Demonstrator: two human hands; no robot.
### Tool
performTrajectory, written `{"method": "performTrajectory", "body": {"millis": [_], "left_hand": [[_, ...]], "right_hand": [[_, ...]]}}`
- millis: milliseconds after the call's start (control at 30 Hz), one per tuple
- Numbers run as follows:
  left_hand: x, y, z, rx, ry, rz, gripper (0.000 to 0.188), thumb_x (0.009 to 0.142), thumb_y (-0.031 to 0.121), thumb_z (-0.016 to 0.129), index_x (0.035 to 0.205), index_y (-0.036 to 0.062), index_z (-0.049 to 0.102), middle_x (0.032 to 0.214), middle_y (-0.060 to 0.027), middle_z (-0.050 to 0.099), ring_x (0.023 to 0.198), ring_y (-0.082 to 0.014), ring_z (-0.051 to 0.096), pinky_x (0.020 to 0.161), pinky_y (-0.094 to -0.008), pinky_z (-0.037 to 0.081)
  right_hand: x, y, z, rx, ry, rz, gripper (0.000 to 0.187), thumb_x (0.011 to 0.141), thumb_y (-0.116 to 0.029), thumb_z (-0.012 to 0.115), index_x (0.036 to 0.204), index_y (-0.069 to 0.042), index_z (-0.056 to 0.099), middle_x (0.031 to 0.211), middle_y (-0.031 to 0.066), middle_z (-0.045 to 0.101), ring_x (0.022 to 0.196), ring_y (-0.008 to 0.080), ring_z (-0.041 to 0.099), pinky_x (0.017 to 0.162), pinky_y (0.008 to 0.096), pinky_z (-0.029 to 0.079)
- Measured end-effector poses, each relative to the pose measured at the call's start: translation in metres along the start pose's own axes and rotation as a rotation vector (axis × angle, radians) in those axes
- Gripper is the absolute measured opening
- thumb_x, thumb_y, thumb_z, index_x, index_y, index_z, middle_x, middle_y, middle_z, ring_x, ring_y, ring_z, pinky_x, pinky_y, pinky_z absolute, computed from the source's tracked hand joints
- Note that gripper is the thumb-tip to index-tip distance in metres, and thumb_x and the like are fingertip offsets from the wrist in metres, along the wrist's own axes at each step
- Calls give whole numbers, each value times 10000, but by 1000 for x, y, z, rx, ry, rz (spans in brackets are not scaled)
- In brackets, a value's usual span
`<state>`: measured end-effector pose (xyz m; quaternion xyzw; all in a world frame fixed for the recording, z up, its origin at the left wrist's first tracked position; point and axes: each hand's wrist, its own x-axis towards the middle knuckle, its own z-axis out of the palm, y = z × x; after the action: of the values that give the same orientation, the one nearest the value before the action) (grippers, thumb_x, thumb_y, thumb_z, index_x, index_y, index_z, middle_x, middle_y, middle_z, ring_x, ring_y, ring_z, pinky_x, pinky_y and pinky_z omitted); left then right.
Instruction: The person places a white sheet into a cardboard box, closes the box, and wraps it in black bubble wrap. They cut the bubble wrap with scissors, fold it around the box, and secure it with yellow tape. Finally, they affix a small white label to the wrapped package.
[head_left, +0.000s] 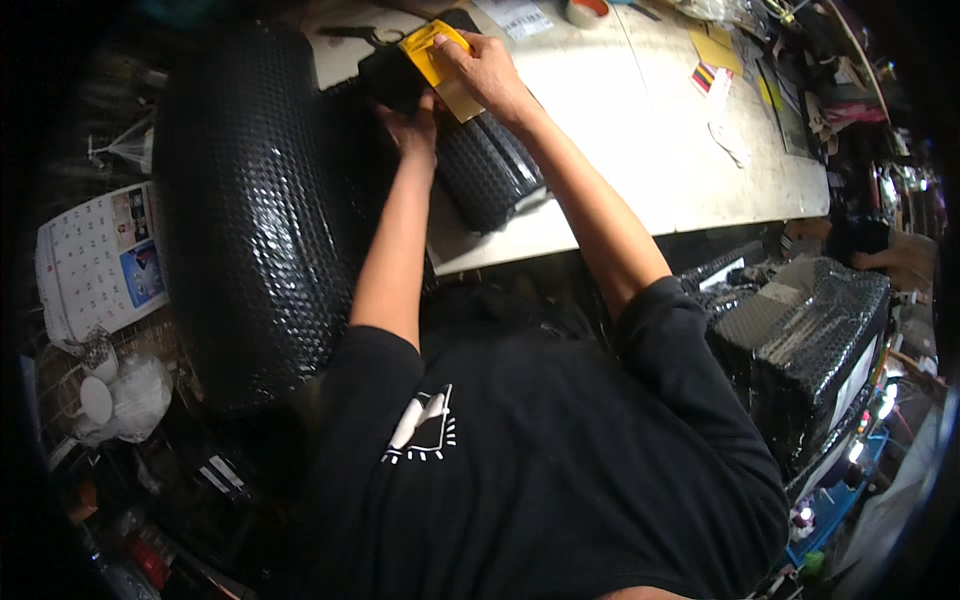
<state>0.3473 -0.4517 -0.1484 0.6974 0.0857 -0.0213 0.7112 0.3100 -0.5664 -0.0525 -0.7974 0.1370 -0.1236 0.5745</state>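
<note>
- I see the right hand (487,68) at the far edge of the white worktop (640,150), fingers curled over a flat yellow card (432,55) and gripping it from above.
- The yellow card is a thin rectangle, matte, tilted, resting against a small black parcel (392,80).
- The left hand (412,125) sits just below the card, pressed against the small black parcel; I cannot tell whether its fingers are clenched, as the parcel hides them.
- Both forearms extend forward from black short sleeves, the right one reaching further and crossing over a rounded bundle in black bubble wrap (488,165) lying on the worktop.
- A large black bubble-wrapped package (250,210), glossy and dimpled, stands to the left of the arms.
- Another bubble-wrapped block (810,340) sits at lower right.
- A roll of tape (586,10) lies at the worktop's far edge.
</note>
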Motion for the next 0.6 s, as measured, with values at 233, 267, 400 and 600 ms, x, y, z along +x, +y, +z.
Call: {"method": "performTrajectory", "body": {"millis": [233, 267, 400, 600], "left_hand": [[0, 1, -3, 327, 72, -60, 1090, 759, 374, 781, 1524, 83, 62, 1541, -235, 202, 1407, -375, 263, 1160, -457, 237], [0, 4, -3, 363, 91, -27, 1080, 769, 381, 770, 1524, 83, 58, 1537, -244, 202, 1408, -383, 256, 1160, -481, 228], [-24, 19, 2, 663, 101, 135, 1004, 842, 418, 684, 1524, 77, 31, 1524, -317, 135, 1419, -471, 129, 1125, -635, 100], [-122, 15, 5, 1208, -580, 809, 903, 875, 611, 511, 1526, 97, 155, 1532, -326, 94, 1438, -458, 75, 1117, -643, 45]], "right_hand": [[-209, -28, -101, 136, 35, 283, 495, 963, -295, 555, 1338, 24, 498, 1120, 135, 650, 1017, 146, 604, 896, 284, 470], [-234, -30, -117, 137, -6, 360, 484, 961, -279, 562, 1333, 26, 503, 1161, 142, 642, 1072, 136, 585, 932, 277, 449], [-275, -10, -116, 223, 123, 421, 481, 945, -267, 590, 1305, 44, 516, 1104, 147, 666, 1008, 157, 614, 898, 297, 472], [-267, 9, -110, 16, 85, 355, 515, 928, -361, 560, 1300, -6, 530, 969, 232, 685, 894, 279, 686, 802, 346, 515]]}}
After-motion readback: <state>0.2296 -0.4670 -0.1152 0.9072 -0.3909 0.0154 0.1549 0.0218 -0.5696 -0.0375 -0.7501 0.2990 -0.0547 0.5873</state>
